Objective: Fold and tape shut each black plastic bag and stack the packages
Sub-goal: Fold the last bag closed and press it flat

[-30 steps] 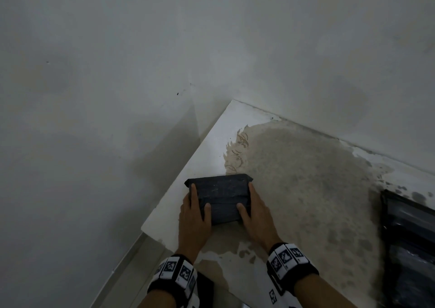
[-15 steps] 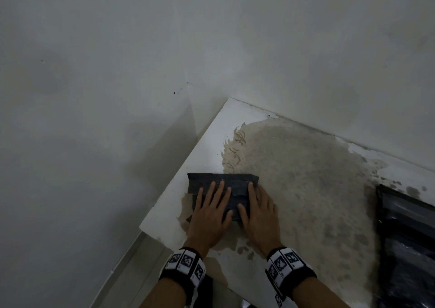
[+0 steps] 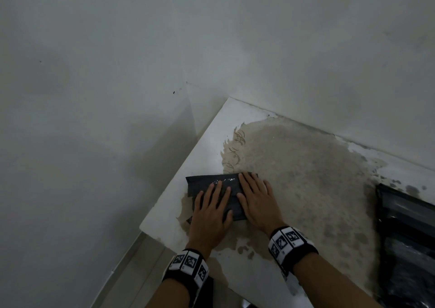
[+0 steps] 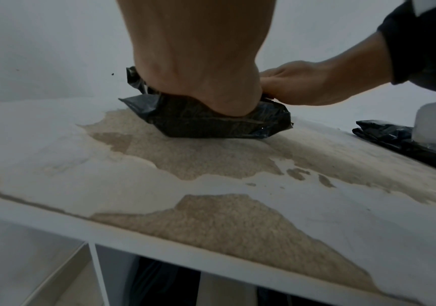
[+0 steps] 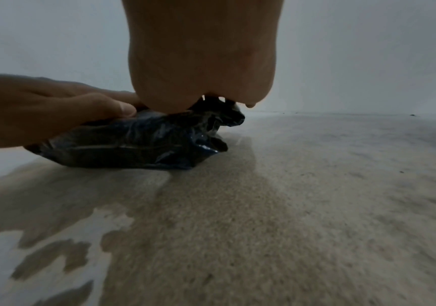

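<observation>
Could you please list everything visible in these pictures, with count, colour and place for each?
black plastic package: one, black with a glossy strip, near the table's left corner, pressed flat under both hands.
black bags: a dark pile, count unclear, at the table's right edge.
table: one, white top with large worn beige patches, set against the wall.
wall: pale grey-white, behind and left of the table.
wrist bands: two, black with black-and-white markers, one on each wrist.
left hand: fingers straight, pressing the package's near left part.
right hand: fingers straight, pressing its right part.
</observation>
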`<move>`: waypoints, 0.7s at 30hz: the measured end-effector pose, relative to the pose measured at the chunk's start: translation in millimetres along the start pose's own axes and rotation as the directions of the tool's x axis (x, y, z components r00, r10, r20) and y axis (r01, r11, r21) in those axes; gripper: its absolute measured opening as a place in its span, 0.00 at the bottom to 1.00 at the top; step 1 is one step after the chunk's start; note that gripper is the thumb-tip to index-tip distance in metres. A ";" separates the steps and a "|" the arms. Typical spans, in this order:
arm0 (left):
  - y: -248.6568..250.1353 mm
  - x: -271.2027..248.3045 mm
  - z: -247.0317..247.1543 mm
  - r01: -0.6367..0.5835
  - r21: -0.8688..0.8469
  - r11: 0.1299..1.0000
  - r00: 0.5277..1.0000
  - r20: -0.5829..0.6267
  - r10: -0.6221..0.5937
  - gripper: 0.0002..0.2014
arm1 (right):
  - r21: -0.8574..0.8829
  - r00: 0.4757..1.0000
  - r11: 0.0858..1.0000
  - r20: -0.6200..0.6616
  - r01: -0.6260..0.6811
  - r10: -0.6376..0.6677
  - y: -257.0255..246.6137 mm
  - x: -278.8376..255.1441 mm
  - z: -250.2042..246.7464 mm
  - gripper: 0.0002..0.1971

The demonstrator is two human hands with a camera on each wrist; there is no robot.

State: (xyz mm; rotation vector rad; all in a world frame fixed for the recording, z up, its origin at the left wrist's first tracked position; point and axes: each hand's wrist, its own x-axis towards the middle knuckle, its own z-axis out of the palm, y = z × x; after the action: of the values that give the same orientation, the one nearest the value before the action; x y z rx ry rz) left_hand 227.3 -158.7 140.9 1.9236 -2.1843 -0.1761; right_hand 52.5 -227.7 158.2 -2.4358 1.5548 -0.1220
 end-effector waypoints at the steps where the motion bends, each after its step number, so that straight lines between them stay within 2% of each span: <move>1: 0.4 -0.4 0.4 0.004 -0.001 1.000 1.000 0.001 -0.004 0.30 | 0.022 1.000 1.000 0.005 -0.013 0.012 3.0 0.8 -0.9 0.31; 9: -0.3 1.8 -4.5 0.028 -0.024 0.999 1.000 0.010 -0.028 0.33 | 0.041 0.998 0.999 0.063 0.012 -0.015 8.6 5.9 -4.6 0.40; 12: -5.1 3.9 -9.0 0.012 -0.013 1.000 1.000 0.021 -0.012 0.35 | 0.066 0.996 0.998 0.087 0.000 -0.006 6.7 3.2 0.3 0.45; 16: -9.6 2.9 -5.8 -0.033 -0.011 0.999 0.999 0.007 0.033 0.35 | 0.068 0.996 0.998 0.087 -0.015 0.009 5.6 1.1 1.7 0.45; 21: -16.9 3.2 -3.2 -0.092 -0.002 0.996 0.993 0.078 0.092 0.49 | 0.061 0.994 0.998 0.108 -0.029 0.023 4.6 2.1 1.2 0.44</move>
State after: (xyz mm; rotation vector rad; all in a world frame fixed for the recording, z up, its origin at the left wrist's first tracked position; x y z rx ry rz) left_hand 244.0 -163.9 140.3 1.8413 -2.3185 -0.2372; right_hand 49.5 -231.2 155.7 -2.3329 1.5130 -0.0333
